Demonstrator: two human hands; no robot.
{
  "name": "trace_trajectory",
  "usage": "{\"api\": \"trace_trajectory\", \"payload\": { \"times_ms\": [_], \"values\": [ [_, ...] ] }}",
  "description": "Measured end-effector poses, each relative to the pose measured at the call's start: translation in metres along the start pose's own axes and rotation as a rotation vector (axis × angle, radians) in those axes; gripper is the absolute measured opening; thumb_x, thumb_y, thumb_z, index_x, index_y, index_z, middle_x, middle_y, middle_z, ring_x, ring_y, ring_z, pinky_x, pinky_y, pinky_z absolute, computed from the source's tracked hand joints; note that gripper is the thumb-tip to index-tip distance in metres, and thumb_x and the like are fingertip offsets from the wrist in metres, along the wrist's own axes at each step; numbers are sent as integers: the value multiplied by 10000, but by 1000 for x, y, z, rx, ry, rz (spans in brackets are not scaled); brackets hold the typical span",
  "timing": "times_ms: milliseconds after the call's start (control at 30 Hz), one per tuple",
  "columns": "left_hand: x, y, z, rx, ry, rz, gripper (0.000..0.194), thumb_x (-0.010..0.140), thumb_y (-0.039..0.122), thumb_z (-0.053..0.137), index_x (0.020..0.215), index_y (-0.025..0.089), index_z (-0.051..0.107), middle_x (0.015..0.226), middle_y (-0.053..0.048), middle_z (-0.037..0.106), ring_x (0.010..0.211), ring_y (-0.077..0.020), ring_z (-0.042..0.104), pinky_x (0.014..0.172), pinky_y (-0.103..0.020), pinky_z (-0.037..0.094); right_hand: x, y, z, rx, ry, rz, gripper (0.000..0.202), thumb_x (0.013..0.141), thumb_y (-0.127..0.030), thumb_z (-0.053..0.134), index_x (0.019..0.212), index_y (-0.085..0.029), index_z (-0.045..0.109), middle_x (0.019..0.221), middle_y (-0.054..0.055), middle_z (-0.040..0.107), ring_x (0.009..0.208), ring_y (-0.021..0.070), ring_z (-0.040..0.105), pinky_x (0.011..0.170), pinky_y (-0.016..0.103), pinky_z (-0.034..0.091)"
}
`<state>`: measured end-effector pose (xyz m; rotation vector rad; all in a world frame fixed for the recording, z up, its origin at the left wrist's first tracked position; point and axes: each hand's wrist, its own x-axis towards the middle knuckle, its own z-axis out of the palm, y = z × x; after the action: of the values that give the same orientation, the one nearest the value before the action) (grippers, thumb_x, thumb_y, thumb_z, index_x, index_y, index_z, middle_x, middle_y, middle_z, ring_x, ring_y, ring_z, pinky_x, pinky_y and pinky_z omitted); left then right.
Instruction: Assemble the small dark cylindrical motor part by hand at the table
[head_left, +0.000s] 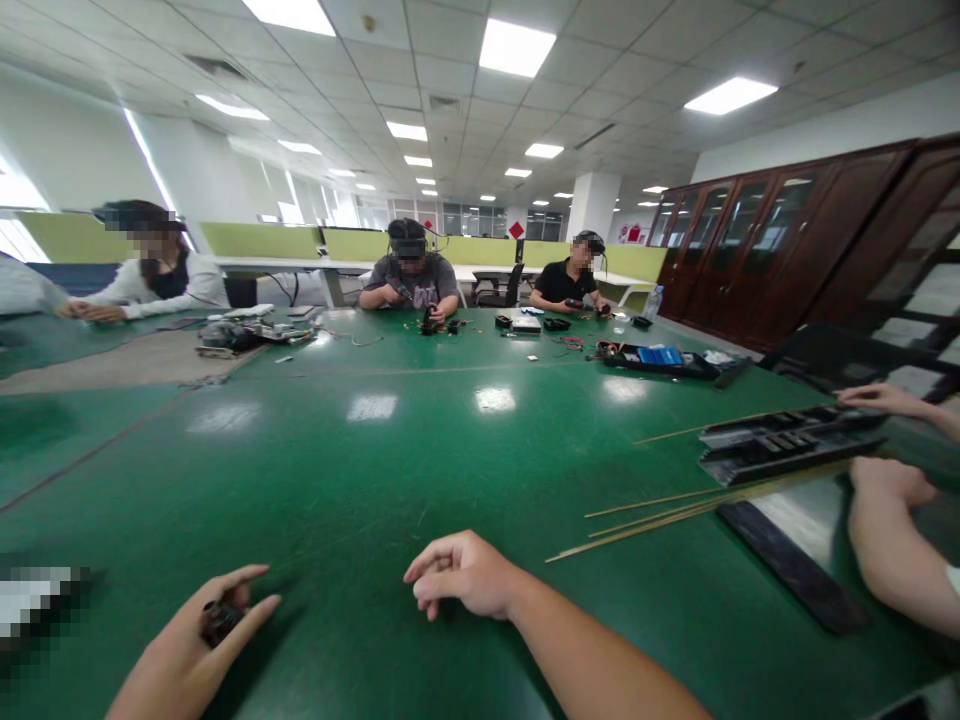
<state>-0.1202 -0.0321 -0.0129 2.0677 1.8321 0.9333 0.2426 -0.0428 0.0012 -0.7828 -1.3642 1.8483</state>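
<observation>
Low on the left, my left hand [184, 645] is curled around a small dark metallic part [219, 622]. Its round, hollow-looking end shows between thumb and forefinger, while the palm hides the rest. My thumb and index finger point forward past the part without meeting. Near the middle, my right hand [466, 577] hovers over or rests on the green table [352, 510]; which of the two I cannot tell. Its fingers are loosely bent and slightly apart, and no object shows in them.
Thin yellowish rods [637, 525], black channel-shaped housings [787, 445] and a dark flat bar [791, 565] lie right, beside another person's hands [892, 480]. Across the table, several people sit with tools and parts. A black tray [660, 362] holds blue items. A blurred-out object [37, 600] lies left.
</observation>
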Motion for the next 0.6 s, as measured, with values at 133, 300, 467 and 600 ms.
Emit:
{"api": "trace_trajectory", "payload": {
  "times_ms": [133,300,467,600],
  "values": [
    [-7,-19,3,70,-156,166,498,843,612,557,1159,232,624,1117,-73,692,1055,-295,657,928,-409,546,-1,-1,0,-9,0,-5,420,684,-382,844,986,-114,725,739,36,678,594,138,634,598,264,491],
    [6,-2,18,178,-221,312,456,879,536,574,1255,279,557,1240,-60,646,1138,-285,628,991,-397,515,1,-1,-3,-41,118,-88,377,698,-338,815,982,-116,705,695,16,654,542,127,601,553,256,471],
    [26,76,32,71,-214,473,497,884,467,620,1325,273,497,1165,-70,654,1063,-258,645,929,-356,524,2,-1,-9,-163,337,-268,388,703,-143,699,1088,-155,644,760,-2,647,613,122,595,593,242,457],
    [32,121,47,-45,-231,556,302,905,387,622,1171,252,576,1036,-60,656,963,-230,644,844,-326,520,-1,-2,-10,-298,333,-344,592,598,9,570,1152,-197,598,985,30,646,769,137,631,606,208,438]
  ]
}}
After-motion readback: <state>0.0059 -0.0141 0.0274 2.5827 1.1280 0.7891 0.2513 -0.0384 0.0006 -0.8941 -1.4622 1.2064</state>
